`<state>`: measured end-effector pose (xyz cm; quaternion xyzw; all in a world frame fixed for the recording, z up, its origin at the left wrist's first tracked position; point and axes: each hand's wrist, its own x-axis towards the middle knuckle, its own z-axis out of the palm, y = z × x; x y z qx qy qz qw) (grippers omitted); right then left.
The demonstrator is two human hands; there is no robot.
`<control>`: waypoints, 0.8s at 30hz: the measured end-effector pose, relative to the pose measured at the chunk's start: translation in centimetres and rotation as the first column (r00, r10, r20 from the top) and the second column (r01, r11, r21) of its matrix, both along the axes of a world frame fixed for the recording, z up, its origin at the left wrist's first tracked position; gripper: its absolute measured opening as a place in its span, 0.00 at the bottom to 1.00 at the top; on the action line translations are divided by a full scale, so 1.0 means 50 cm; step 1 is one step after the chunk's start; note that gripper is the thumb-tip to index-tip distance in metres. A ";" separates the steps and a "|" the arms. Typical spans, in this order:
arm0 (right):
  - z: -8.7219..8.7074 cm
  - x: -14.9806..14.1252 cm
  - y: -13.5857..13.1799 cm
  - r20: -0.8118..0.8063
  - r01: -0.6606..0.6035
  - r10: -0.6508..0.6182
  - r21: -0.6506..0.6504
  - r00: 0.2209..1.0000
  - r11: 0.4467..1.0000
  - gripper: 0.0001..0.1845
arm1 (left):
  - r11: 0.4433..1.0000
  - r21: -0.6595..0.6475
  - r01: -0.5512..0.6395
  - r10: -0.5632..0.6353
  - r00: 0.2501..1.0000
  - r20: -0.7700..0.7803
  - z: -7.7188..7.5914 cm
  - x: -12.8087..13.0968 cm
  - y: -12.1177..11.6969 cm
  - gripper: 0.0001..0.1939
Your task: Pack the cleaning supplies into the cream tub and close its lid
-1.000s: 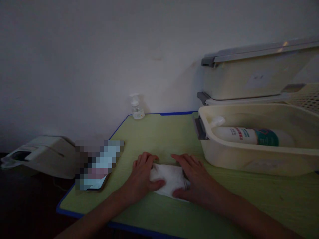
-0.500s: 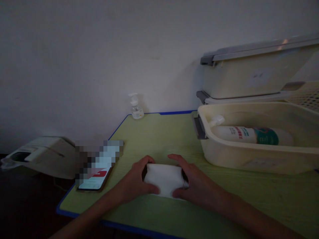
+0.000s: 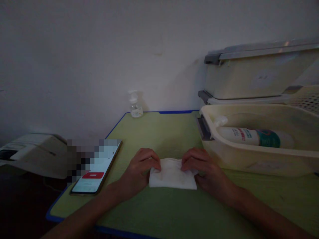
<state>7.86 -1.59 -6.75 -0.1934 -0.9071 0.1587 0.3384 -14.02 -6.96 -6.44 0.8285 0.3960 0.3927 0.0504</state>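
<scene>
A small white folded cloth (image 3: 173, 177) is spread between my hands just above or on the green tabletop; whether it is fabric or a paper wipe is hard to tell in the dim light. My left hand (image 3: 142, 167) grips its upper left edge, thumb on top and the other fingers curled behind. At the opposite end, my right hand (image 3: 206, 169) pinches the upper right edge in the same way. The cloth's lower edge hangs straight and faces me.
A phone (image 3: 97, 169) with a lit screen lies at the table's left edge. A clear pump bottle (image 3: 136, 109) stands at the back by the wall. On the right, a cream basket (image 3: 261, 162) holds a white spray bottle (image 3: 239, 134); lidded bins (image 3: 251, 76) are stacked behind.
The rolled or bunched white cloth has become a flatter piece with a straight lower edge. Both hands have shifted from cupping its sides to pinching its upper edges.
</scene>
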 end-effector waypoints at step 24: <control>0.002 0.006 -0.025 0.415 0.027 -0.119 0.221 0.902 0.975 0.11 | 0.979 -0.129 -0.160 0.072 0.857 -0.510 -0.034 0.025 -0.052 0.19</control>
